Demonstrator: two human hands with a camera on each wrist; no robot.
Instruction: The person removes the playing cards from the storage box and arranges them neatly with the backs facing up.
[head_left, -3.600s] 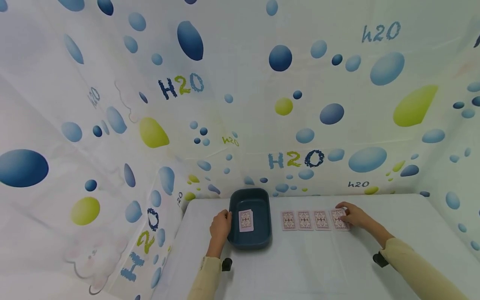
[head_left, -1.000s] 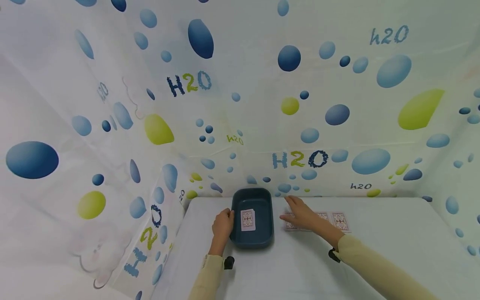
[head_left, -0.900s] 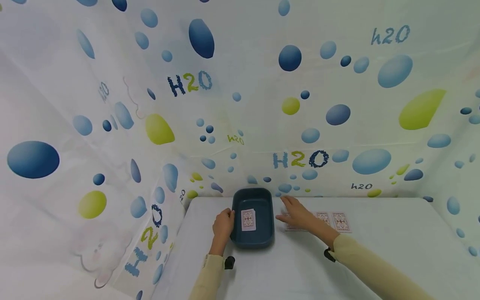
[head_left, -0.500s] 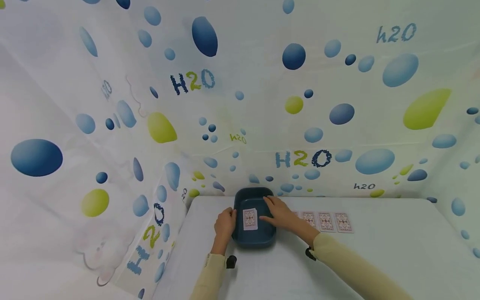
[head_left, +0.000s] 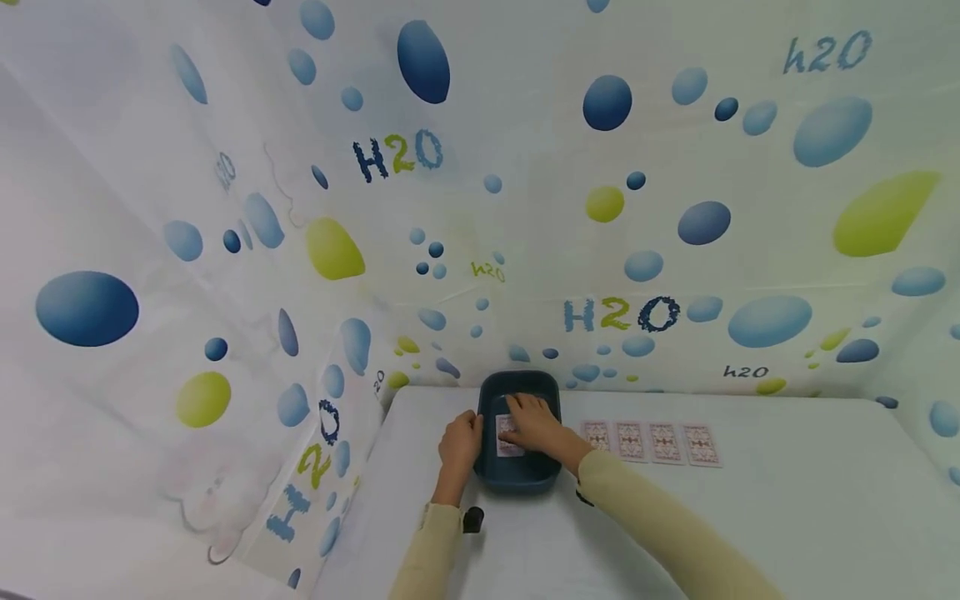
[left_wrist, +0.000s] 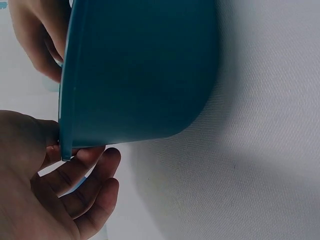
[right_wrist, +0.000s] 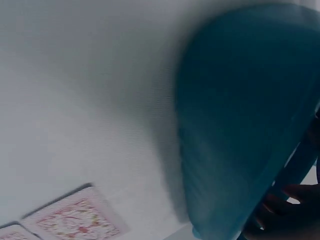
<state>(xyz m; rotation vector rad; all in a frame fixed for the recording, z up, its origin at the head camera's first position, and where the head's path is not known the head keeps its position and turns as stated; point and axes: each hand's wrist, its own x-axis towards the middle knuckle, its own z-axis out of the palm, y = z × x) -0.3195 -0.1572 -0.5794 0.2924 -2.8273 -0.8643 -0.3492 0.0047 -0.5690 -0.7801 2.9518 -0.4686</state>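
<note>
A dark blue-green rectangular plastic tub (head_left: pixel 517 484) stands on the white table. My left hand (head_left: pixel 460 442) holds its left rim; in the left wrist view the thumb lies over the rim of the tub (left_wrist: pixel 140 65) and the fingers curl against the outer wall. Inside the tub lies a small stack of playing cards (head_left: pixel 510 451), backs up with a red pattern. Over that stack my right hand (head_left: pixel 534 423) reaches in, thumb and fingers spread apart, the thumb overlapping the cards. In the right wrist view this hand (right_wrist: pixel 295 212) is dark and mostly cut off behind the tub wall.
Several face-down playing cards (head_left: pixel 630 442) lie in a row right of the tub. A patterned curtain (head_left: pixel 510 208) with blue and green drops rises behind the table (head_left: pixel 540 550). A black wrist camera (head_left: pixel 473 520) sits below the left hand.
My right hand has left the rightmost card of the row, moved left over the other cards, and entered the tub above the stack. My left hand keeps its hold on the rim.
</note>
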